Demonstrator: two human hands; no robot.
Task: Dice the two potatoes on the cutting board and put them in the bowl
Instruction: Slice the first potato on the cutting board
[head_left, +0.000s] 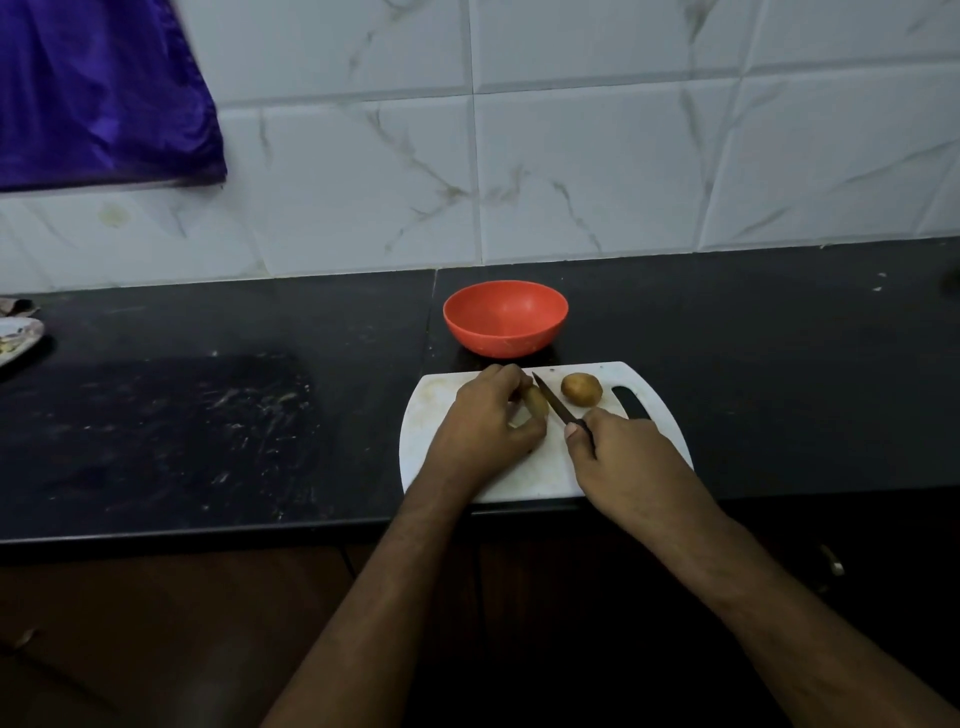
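Note:
A white cutting board (434, 405) lies at the front edge of the black counter. My left hand (488, 421) grips a brown potato (536, 402) on the board, covering most of it. My right hand (618, 452) holds a dark-handled knife (553, 402), its blade pointing up-left right beside that potato. A second whole potato (581, 388) sits free on the board to the right of the blade. An empty orange bowl (505, 318) stands just behind the board.
The black counter (208, 415) stretches left and right, scuffed with pale marks. A plate (18, 338) sits at the far left edge. A purple cloth (98, 88) hangs on the tiled wall at upper left.

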